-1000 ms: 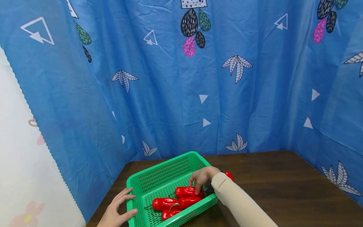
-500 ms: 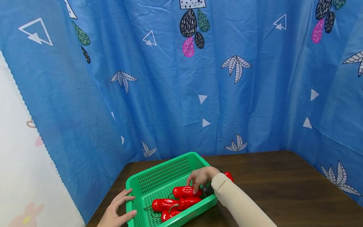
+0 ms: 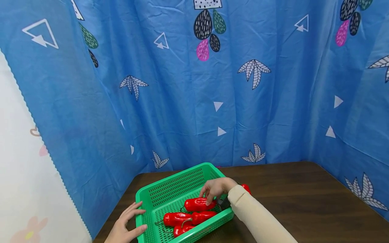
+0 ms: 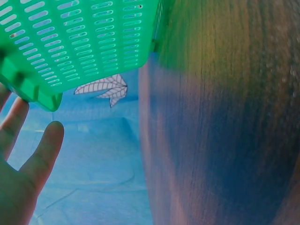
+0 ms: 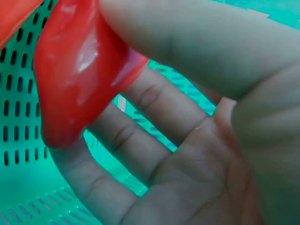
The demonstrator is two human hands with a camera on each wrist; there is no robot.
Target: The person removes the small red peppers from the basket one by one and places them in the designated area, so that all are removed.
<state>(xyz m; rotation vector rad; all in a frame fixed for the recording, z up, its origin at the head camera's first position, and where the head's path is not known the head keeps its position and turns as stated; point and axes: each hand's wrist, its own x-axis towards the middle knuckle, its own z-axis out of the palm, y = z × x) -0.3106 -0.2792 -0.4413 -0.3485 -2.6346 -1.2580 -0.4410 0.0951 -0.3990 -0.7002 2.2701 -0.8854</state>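
My right hand (image 3: pixel 217 188) reaches over the right rim of a green plastic basket (image 3: pixel 174 176). Its thumb and fingers hold a shiny red pepper (image 3: pixel 196 204). Close up in the right wrist view, the thumb lies on one side of this pepper (image 5: pixel 79 70) and the fingers on the other. Below it in the basket lie more red peppers (image 3: pixel 174 219), some with thin curved stems. My left hand (image 3: pixel 123 224) is at the basket's left rim, fingers extended and spread. In the left wrist view, one finger of the left hand (image 4: pixel 23 173) stands apart from the rim.
A dark brown wooden table (image 3: pixel 291 199) carries the basket and extends to the right. Beyond the right rim, partly hidden by the right wrist, is another red thing (image 3: pixel 245 188). A blue patterned curtain (image 3: pixel 194 101) hangs behind the table.
The right hand and its pepper have shifted slightly up and to the left, away from the peppers below. The left hand and basket look unmoved.
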